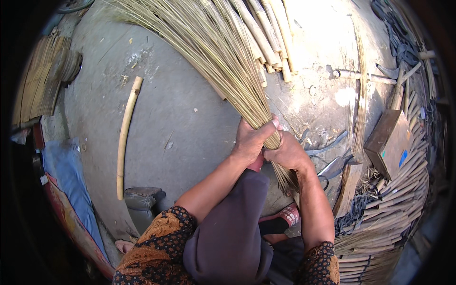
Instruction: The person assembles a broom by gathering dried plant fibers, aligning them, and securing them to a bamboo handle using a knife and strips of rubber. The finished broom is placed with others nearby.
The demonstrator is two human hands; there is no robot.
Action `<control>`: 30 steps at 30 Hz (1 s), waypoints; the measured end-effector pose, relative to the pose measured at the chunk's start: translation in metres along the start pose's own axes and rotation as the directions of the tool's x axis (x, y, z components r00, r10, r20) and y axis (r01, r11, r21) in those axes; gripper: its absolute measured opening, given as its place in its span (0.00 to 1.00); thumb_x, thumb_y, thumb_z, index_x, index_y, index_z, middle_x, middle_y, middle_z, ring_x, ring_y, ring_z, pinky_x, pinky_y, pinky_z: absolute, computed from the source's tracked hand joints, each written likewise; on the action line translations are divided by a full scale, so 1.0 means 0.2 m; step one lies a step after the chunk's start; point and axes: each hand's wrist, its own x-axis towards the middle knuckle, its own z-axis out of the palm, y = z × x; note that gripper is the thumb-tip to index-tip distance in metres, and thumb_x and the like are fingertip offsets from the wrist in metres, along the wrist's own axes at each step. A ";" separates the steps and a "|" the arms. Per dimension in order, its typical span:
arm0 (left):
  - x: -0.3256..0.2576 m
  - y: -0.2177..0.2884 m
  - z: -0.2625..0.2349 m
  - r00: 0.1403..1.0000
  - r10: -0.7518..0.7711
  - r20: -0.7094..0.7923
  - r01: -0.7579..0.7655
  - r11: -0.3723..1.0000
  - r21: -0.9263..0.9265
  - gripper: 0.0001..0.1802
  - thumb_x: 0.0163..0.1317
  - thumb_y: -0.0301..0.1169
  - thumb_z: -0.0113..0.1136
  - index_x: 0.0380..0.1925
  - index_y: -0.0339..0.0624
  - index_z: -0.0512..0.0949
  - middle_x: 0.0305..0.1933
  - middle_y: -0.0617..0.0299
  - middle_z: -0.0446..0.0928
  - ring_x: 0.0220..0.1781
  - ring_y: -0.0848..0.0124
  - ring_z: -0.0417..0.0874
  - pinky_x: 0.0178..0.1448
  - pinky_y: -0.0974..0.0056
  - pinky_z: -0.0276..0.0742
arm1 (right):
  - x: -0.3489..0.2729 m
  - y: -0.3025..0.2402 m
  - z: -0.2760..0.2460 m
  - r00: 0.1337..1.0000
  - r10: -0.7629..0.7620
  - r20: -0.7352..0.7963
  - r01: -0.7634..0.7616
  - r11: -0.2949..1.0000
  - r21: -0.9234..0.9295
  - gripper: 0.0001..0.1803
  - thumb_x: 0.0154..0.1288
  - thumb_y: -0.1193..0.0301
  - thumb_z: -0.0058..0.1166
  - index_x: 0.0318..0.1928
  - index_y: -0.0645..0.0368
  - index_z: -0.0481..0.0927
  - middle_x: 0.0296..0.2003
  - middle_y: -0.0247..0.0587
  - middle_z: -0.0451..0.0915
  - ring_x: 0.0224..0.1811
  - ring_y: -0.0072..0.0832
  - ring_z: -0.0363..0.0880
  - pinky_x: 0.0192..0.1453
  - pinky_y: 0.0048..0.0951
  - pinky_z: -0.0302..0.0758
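At centre frame, both hands grip a bundle of thin splints (223, 61), which fans from upper left down to a narrow neck just above the knee. Left hand (250, 140): fingers wrapped together around the neck, thumb laid across the strands at the top. Right hand (289, 153): fingers curled shut on the same neck, touching the left hand; the cut ends of the bundle project below it toward the lower right. Both forearms enter from the lower edge, sleeves patterned dark and orange. Beneath the arms, a dark-clad knee (232, 223) and a pink sandal (287, 214) on the concrete floor (180, 118).

Left of the hands, well apart, a curved bamboo stick (124, 137) lies on the floor. Near its lower end sits a grey stone block (142, 197). At far left, a stack of flat slats (40, 80) and a blue cloth (66, 175). At top, thicker bamboo canes (270, 33) lie partly under the splints. Right of the hands, near the wrist, metal shears (332, 166); beyond them a wooden box (389, 142). Along the right rim, piled cane lengths (399, 199); at upper right, a tool with a pale handle (365, 76).
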 end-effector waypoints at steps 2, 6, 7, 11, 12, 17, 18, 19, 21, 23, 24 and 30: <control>0.02 -0.02 -0.01 0.996 0.062 -0.071 -0.060 0.998 0.036 0.11 0.68 0.22 0.65 0.49 0.37 0.78 0.38 0.60 0.83 0.41 0.72 0.85 0.49 0.65 0.84 | -0.01 -0.01 0.06 0.959 -0.148 -0.241 0.106 0.978 -0.178 0.29 0.52 0.71 0.70 0.56 0.65 0.79 0.40 0.61 0.88 0.46 0.56 0.88 0.53 0.48 0.83; 0.03 -0.05 -0.02 0.994 0.056 -0.089 -0.047 0.993 0.104 0.12 0.68 0.22 0.66 0.50 0.36 0.78 0.41 0.60 0.84 0.43 0.72 0.86 0.51 0.64 0.85 | -0.02 0.01 0.16 0.926 -0.019 -0.378 -0.078 0.968 -0.239 0.33 0.52 0.71 0.69 0.60 0.68 0.76 0.40 0.61 0.88 0.47 0.56 0.89 0.53 0.48 0.83; 0.03 -0.06 -0.03 0.996 0.060 -0.072 -0.055 0.997 0.063 0.13 0.68 0.23 0.67 0.51 0.36 0.78 0.43 0.60 0.83 0.44 0.71 0.86 0.52 0.64 0.85 | -0.02 0.02 0.15 0.933 -0.026 -0.359 -0.054 0.976 -0.211 0.33 0.53 0.71 0.69 0.60 0.68 0.76 0.41 0.61 0.88 0.47 0.56 0.89 0.53 0.48 0.83; 0.00 -0.06 -0.04 1.000 0.020 -0.012 -0.021 0.999 -0.042 0.16 0.69 0.25 0.68 0.54 0.36 0.77 0.49 0.60 0.83 0.49 0.70 0.87 0.56 0.63 0.86 | 0.01 0.05 0.10 0.948 -0.121 -0.294 0.088 0.989 -0.121 0.32 0.53 0.71 0.68 0.59 0.68 0.77 0.41 0.62 0.88 0.47 0.55 0.89 0.53 0.46 0.83; 0.00 -0.05 -0.04 1.000 0.009 0.021 -0.007 0.997 -0.073 0.16 0.70 0.25 0.69 0.54 0.36 0.77 0.50 0.60 0.83 0.50 0.70 0.87 0.57 0.62 0.87 | 0.01 0.05 0.09 0.947 -0.139 -0.288 0.112 0.988 -0.108 0.31 0.53 0.71 0.68 0.59 0.68 0.77 0.41 0.62 0.88 0.47 0.54 0.89 0.54 0.46 0.83; 0.02 -0.05 -0.02 0.999 0.020 -0.028 -0.021 0.999 -0.040 0.17 0.70 0.26 0.69 0.55 0.37 0.77 0.50 0.60 0.83 0.51 0.70 0.87 0.57 0.64 0.86 | 0.01 0.05 0.08 0.952 -0.124 -0.281 0.088 0.986 -0.139 0.30 0.52 0.72 0.68 0.58 0.67 0.79 0.41 0.61 0.88 0.46 0.51 0.90 0.54 0.43 0.83; 0.01 -0.05 -0.01 0.998 0.038 -0.046 -0.040 0.999 -0.035 0.17 0.70 0.26 0.69 0.55 0.37 0.77 0.50 0.60 0.84 0.51 0.71 0.87 0.57 0.64 0.85 | 0.01 0.04 0.08 0.949 -0.122 -0.291 0.076 0.983 -0.164 0.30 0.52 0.72 0.68 0.58 0.67 0.79 0.41 0.61 0.88 0.47 0.50 0.90 0.54 0.43 0.83; 0.01 -0.06 -0.01 0.998 0.042 -0.049 -0.043 0.999 -0.018 0.16 0.70 0.26 0.68 0.55 0.37 0.77 0.49 0.61 0.84 0.50 0.72 0.87 0.56 0.65 0.85 | 0.01 0.04 0.08 0.961 -0.108 -0.253 0.077 0.989 -0.129 0.31 0.52 0.71 0.69 0.58 0.67 0.79 0.42 0.61 0.88 0.47 0.51 0.90 0.54 0.43 0.83; 0.01 -0.05 0.00 0.997 0.055 -0.053 -0.054 0.998 0.014 0.15 0.71 0.26 0.68 0.55 0.38 0.77 0.47 0.61 0.84 0.49 0.73 0.86 0.54 0.66 0.85 | 0.01 0.03 0.06 0.977 -0.100 -0.188 0.087 0.993 -0.079 0.32 0.52 0.70 0.70 0.59 0.66 0.79 0.43 0.61 0.88 0.48 0.52 0.89 0.55 0.44 0.83; 0.00 -0.05 0.01 0.993 0.048 -0.104 -0.050 0.999 -0.017 0.15 0.71 0.26 0.68 0.54 0.38 0.78 0.45 0.62 0.83 0.47 0.75 0.86 0.52 0.67 0.84 | 0.01 0.02 0.06 0.972 -0.145 -0.184 0.132 0.988 -0.080 0.31 0.52 0.69 0.70 0.58 0.65 0.80 0.43 0.61 0.88 0.48 0.52 0.89 0.55 0.44 0.83; 0.00 -0.05 0.00 0.994 0.049 -0.098 -0.053 0.998 -0.037 0.14 0.71 0.26 0.68 0.54 0.38 0.78 0.44 0.62 0.83 0.46 0.76 0.85 0.52 0.67 0.84 | 0.01 0.01 0.07 0.972 -0.151 -0.182 0.135 0.986 -0.098 0.31 0.52 0.69 0.71 0.58 0.65 0.80 0.44 0.60 0.88 0.48 0.52 0.89 0.56 0.44 0.83; 0.00 -0.05 0.00 0.988 0.082 -0.134 -0.077 0.996 0.044 0.17 0.68 0.25 0.70 0.54 0.38 0.76 0.43 0.61 0.83 0.46 0.72 0.87 0.51 0.65 0.85 | 0.00 -0.01 0.13 0.948 -0.023 -0.317 -0.039 0.981 -0.188 0.28 0.53 0.70 0.69 0.56 0.64 0.81 0.43 0.58 0.89 0.48 0.49 0.89 0.56 0.41 0.83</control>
